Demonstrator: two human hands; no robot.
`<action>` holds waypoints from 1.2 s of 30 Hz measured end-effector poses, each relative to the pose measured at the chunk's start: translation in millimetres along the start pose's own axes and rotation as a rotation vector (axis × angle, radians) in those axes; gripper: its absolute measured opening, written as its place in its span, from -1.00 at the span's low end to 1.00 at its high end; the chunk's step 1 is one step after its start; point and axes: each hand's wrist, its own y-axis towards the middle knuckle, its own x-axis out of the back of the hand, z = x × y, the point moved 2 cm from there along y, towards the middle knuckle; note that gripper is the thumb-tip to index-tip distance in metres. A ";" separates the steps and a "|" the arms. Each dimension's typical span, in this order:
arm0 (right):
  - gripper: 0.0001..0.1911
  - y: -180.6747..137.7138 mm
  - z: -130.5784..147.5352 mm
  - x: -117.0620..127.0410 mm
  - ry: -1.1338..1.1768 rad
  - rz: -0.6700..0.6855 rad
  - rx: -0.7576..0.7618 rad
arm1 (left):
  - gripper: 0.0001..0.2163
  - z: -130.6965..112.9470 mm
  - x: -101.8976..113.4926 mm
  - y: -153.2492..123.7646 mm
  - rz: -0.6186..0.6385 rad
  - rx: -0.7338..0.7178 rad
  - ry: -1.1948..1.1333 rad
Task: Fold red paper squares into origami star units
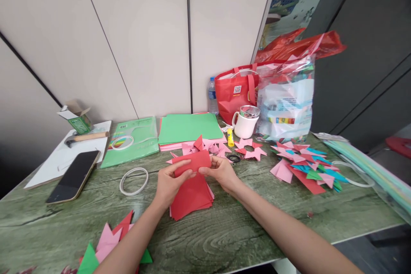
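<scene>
My left hand (171,180) and my right hand (221,172) pinch a red sheet of paper (195,161) between thumbs and fingers, one at each side. The sheet looks folded and is held above a stack of red and pink paper (192,197) on the table. Just behind my hands lie pink and red folded paper pieces (213,147). A pink folded paper ring (250,150) is beyond my right hand. Under my left forearm, more pink, red and green folded pieces (107,239) are partly hidden.
Tape rolls (134,181), a phone (73,177) and a hammer (86,137) lie left. Green paper (191,128), a glue stick (230,137), a white mug (245,122), a red bag (234,94) and a bottle (212,96) stand behind. Folded pieces (308,165) lie right.
</scene>
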 end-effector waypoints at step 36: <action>-0.70 -11.0 4.4 -11.2 -0.374 -0.019 0.237 | -0.89 -12.6 -2.7 -2.9 -0.028 -0.232 0.368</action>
